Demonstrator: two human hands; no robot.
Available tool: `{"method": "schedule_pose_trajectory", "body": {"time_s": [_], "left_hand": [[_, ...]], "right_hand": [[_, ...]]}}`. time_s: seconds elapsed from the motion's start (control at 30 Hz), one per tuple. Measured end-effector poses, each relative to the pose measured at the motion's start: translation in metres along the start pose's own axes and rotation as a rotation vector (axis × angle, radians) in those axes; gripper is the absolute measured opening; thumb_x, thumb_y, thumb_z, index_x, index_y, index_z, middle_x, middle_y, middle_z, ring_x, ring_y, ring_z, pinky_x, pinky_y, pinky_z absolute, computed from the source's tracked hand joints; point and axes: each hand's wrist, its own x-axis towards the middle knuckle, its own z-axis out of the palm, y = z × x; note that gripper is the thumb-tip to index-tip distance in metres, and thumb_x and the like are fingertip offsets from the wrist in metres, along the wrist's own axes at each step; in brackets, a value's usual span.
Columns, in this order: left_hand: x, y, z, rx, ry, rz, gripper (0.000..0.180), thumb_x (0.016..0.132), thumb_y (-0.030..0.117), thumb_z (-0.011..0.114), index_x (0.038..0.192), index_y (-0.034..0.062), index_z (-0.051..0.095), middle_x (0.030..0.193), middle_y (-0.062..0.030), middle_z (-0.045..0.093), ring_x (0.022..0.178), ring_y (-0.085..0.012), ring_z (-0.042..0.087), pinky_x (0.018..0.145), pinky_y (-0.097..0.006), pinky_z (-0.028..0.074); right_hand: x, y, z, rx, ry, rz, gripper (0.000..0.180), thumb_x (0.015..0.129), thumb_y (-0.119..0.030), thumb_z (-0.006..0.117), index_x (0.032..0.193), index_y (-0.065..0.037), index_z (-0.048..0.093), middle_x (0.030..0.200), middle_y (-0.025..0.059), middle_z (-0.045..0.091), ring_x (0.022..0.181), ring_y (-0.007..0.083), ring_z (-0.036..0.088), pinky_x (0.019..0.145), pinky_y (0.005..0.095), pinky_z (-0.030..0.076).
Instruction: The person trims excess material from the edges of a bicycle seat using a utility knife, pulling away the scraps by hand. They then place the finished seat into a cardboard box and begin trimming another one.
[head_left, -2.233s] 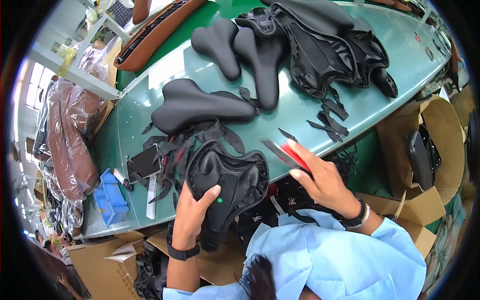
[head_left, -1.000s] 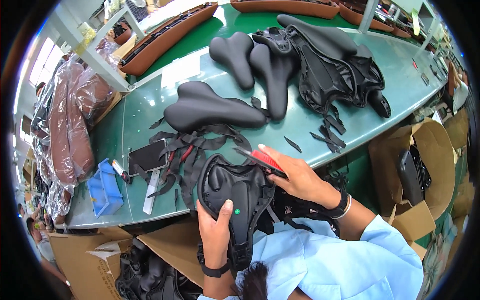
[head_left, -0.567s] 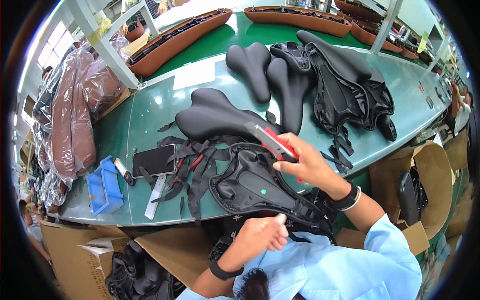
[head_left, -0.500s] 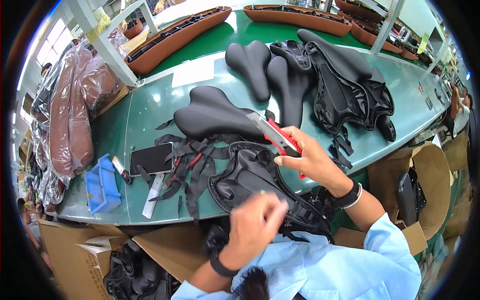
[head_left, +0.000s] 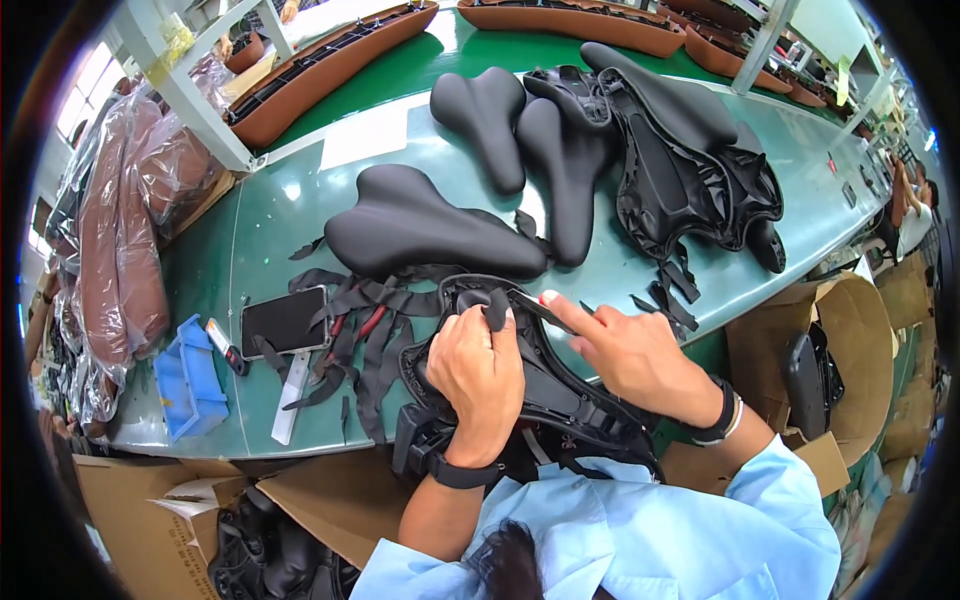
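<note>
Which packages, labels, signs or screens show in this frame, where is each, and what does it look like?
Phone: flat on the green table, left of the left hand; black rectangle, screen dark.
Cardboard box: right of the table; brown, open, a black saddle inside.
Cardboard boxes: below the table's near edge, lower left; brown, flaps open.
Plastic-wrapped bundles: far left; clear film over brown goods.
Hanging tag: upper right; small, yellow-green.

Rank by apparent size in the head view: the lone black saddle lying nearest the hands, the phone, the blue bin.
1. Black saddle, clearly largest.
2. Phone and blue bin look about alike; fisheye bending near the rim makes ranking them unsure.
</note>
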Motion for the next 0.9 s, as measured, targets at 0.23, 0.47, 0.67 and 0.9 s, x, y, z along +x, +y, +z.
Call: {"method": "schedule_pose_trajectory", "body": {"time_s": [0.23,0.47,0.67,0.9], "left_hand": [[-0.004,0.010,0.010,-0.780,0.290,-0.420,0.017,0.093,0.014,0.059,0.084,0.0004,0.059,0.069,-0.0027,0.051,0.067,-0.0135,0.050,0.062,-0.030,0.041],[-0.004,-0.028,-0.004,-1.755,0.545,-0.217,0.017,0.098,0.020,0.051,0.089,0.0055,0.056,0.074,-0.0018,0.048,0.067,-0.0125,0.045,0.063,-0.026,0.039],[-0.032,-0.032,-0.049,-1.331,0.761,-0.463,0.027,0.100,0.030,0.050,0.107,0.0040,0.050,0.089,-0.0060,0.058,0.077,-0.0164,0.053,0.068,-0.027,0.042],[-0.108,-0.004,-0.025,-0.649,0.091,-0.707,0.052,0.095,0.014,0.063,0.130,-0.0070,0.031,0.102,-0.0156,0.063,0.089,-0.0186,0.065,0.075,-0.031,0.055]], "right_hand": [[-0.040,-0.021,0.009,0.047,-0.084,0.082,0.061,0.092,-0.019,0.059,0.147,-0.010,0.034,0.066,0.0156,0.059,0.052,0.0358,0.058,0.046,0.0467,0.041],[-0.074,-0.025,-0.014,0.677,-0.571,0.225,0.057,0.094,-0.027,0.057,0.145,-0.010,0.036,0.082,0.0197,0.067,0.067,0.0359,0.067,0.065,0.0420,0.053],[-0.067,0.003,0.005,0.938,0.003,0.432,0.055,0.088,-0.018,0.070,0.134,-0.002,0.045,0.099,0.0137,0.068,0.081,0.0266,0.070,0.076,0.0345,0.053],[-0.023,-0.008,0.070,0.842,0.312,0.001,0.053,0.088,-0.016,0.069,0.132,-0.001,0.044,0.135,0.0242,0.051,0.126,0.0394,0.050,0.105,0.0400,0.040]]}}
